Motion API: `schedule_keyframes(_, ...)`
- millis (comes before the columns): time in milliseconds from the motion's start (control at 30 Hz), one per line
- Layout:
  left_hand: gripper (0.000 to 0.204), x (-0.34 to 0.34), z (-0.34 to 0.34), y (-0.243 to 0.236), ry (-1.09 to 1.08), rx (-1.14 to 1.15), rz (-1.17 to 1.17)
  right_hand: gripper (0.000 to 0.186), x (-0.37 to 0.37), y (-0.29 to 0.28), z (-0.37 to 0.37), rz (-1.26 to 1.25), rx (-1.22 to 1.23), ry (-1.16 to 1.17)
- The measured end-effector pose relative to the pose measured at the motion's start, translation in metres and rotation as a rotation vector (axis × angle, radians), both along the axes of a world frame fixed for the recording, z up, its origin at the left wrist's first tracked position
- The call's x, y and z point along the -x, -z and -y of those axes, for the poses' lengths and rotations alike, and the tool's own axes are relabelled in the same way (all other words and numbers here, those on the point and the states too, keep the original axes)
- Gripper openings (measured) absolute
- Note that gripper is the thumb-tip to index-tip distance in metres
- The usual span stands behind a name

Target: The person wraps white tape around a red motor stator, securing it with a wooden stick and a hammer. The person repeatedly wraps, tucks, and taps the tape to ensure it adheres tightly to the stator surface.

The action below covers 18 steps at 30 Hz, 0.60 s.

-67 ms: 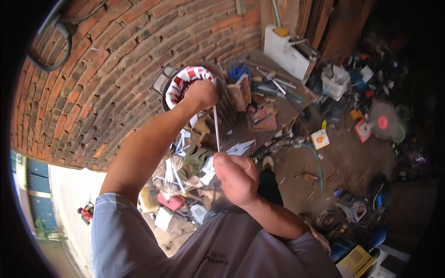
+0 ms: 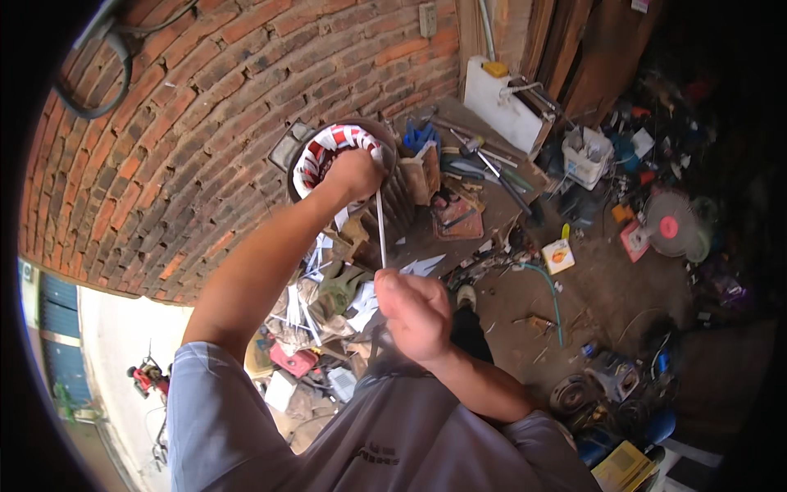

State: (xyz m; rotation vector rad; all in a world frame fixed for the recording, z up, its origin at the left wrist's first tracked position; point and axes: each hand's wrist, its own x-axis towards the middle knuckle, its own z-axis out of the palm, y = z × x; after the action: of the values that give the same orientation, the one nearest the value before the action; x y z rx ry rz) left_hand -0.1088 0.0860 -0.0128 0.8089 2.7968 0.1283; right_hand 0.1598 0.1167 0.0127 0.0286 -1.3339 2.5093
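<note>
A ring wrapped in red and white bands (image 2: 310, 161) lies on top of a dark, ribbed, drum-like stand (image 2: 397, 201). Closed over the right side of this ring is my left hand (image 2: 357, 175), its fingertips mostly hidden. A narrow white strip (image 2: 381, 234) runs taut from under that hand toward my body. My right hand (image 2: 416, 316) is closed in a fist on the strip's near end, thumb on top. Loose white strips and paper scraps (image 2: 302, 307) lie in a heap below, left of my right hand.
A brick wall (image 2: 205, 156) curves behind the stand. To its right, a low board (image 2: 500, 205) carries tools and scraps. A white panel (image 2: 504, 102) leans at the back. A white basket (image 2: 589, 160), a fan-like disc (image 2: 676, 221) and motor parts (image 2: 615, 377) clutter the right side.
The whole view has shifted slightly. Both hands keep nearly the same place, with the strip still taut between them.
</note>
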Motion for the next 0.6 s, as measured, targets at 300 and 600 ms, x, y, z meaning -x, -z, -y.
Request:
schedule_keyframes(300,0.053,-0.123,0.049,-0.038,-0.149,-0.519,0.524,0.029,0.007,0.019,-0.039,-0.406,-0.516,0.032)
schedule_keyframes(600,0.023,-0.178,0.032,-0.02,-0.642,-1.597,0.907,0.039,0.006,0.064,-0.112,0.029,-0.642,0.141)
